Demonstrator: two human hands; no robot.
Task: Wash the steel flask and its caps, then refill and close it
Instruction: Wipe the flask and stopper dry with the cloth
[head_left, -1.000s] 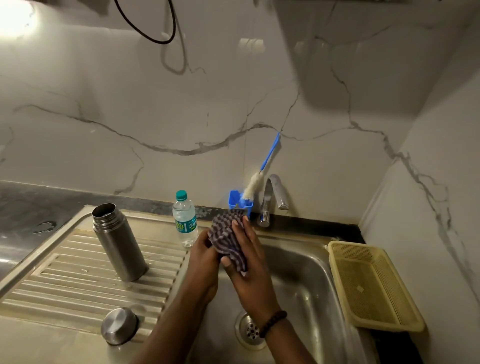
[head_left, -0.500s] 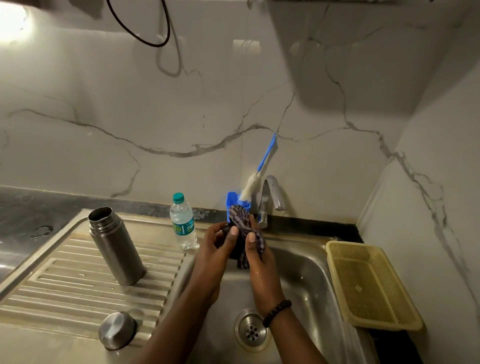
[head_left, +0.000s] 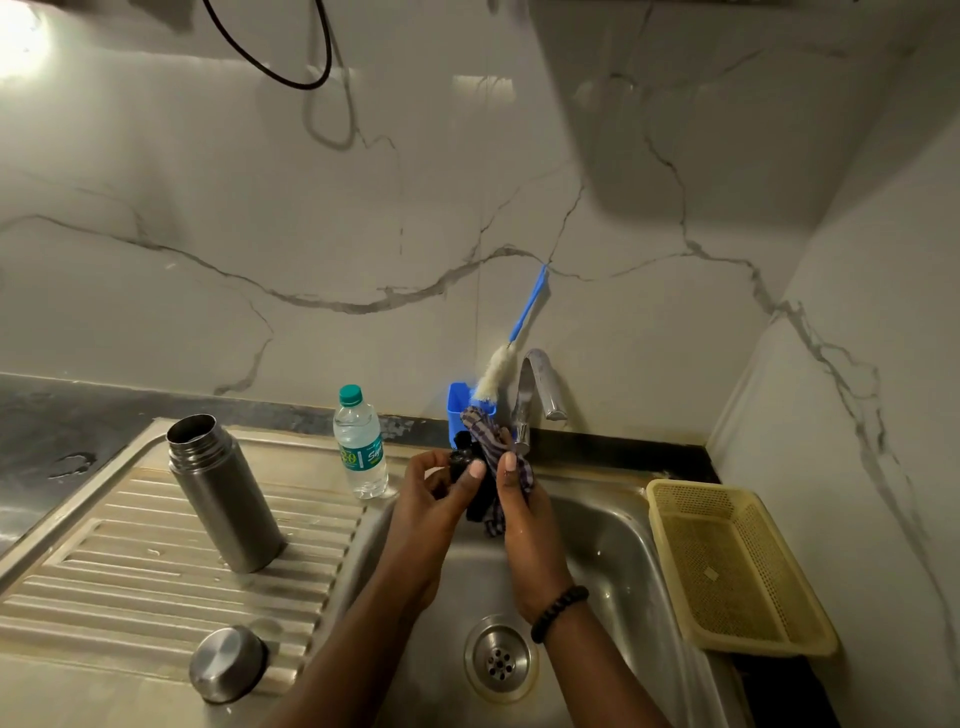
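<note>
nearby, open flask (head_left: 223, 493) – steel cap (head_left: 227, 663) on drainboard, water bottle (head_left: 360, 451), basket (head_left: 737, 566)

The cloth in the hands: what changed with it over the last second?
The checked cloth was spread over the right hand; now it is bunched between both hands, and a small black part shows in the left hand. The steel flask, steel cap and water bottle stayed put.
</note>
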